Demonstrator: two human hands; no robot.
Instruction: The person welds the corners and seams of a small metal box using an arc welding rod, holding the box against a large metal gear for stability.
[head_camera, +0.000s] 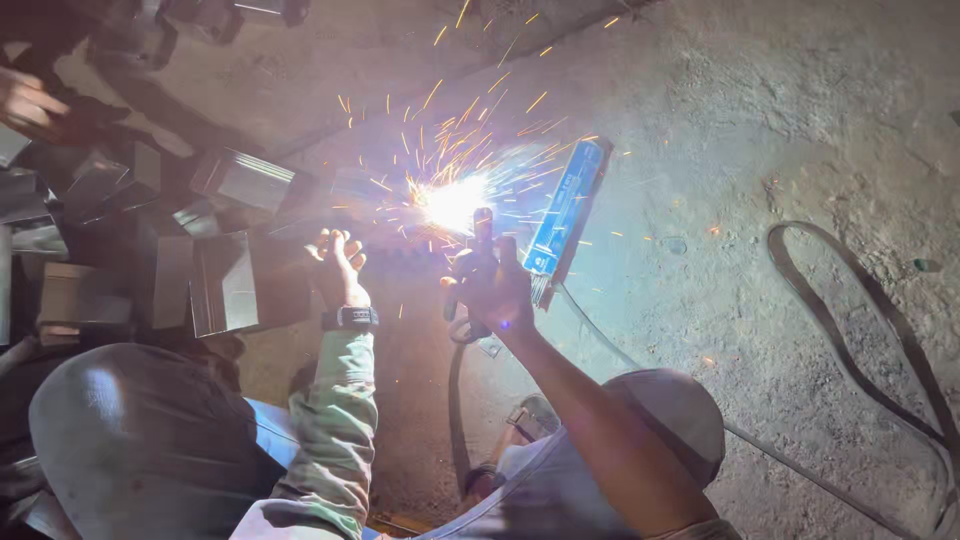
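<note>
Both hands work at the bright arc: the right hand (492, 285) is closed round a dark electrode holder (483, 232) whose tip meets the glare, and the left hand (338, 262), wearing a watch (350, 318), reaches toward the dim metal beside the sparks (455, 195), though its grip is lost in shadow. Around them spreads the rough concrete floor (760, 130). Folded metal pieces (225, 280) are piled at left. A flat strap (860, 340) loops at right. A blue electrode box (565, 222) lies just beside the right hand.
</note>
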